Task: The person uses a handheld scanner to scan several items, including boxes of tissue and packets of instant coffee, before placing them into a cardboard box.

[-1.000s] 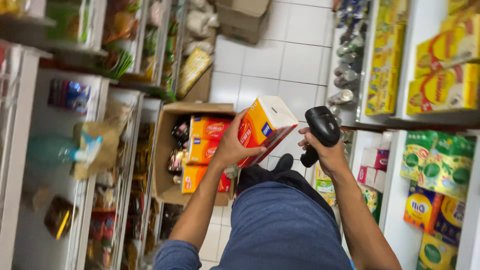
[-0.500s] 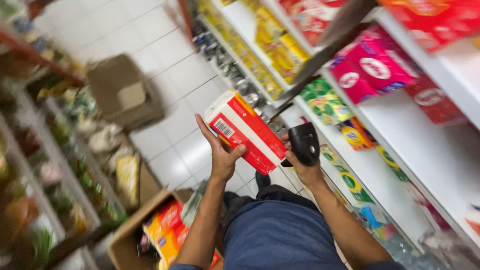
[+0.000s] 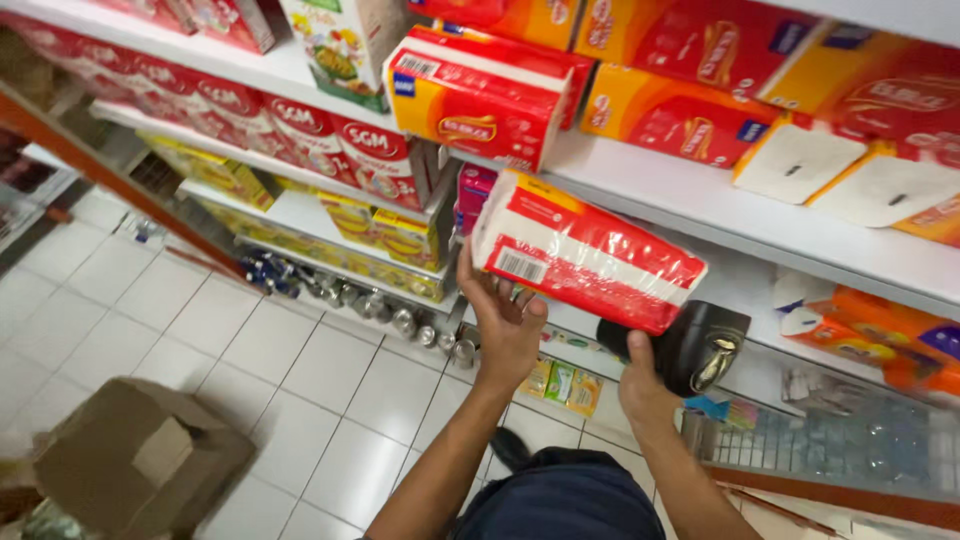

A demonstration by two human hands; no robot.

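Observation:
My left hand (image 3: 505, 325) holds a red, white and yellow box (image 3: 585, 250) from underneath, lifted level with the white store shelf (image 3: 700, 215). The box lies tilted, its barcode end toward me. My right hand (image 3: 645, 385) grips a black handheld scanner (image 3: 690, 345) just below and to the right of the box. Similar red and orange boxes (image 3: 480, 95) sit in rows on the shelf above and behind the held box.
White shelves run leftward, holding more red boxes (image 3: 300, 135) and yellow packs (image 3: 390, 240), with tins (image 3: 390, 310) at floor level. An open brown carton (image 3: 140, 460) rests on the white tiled floor at lower left. Orange packs (image 3: 880, 330) lie on a lower shelf at right.
The view has swung up and to the right toward the shelves. My left hand has raised the box from waist level to the shelf, and the scanner hand stays under it.

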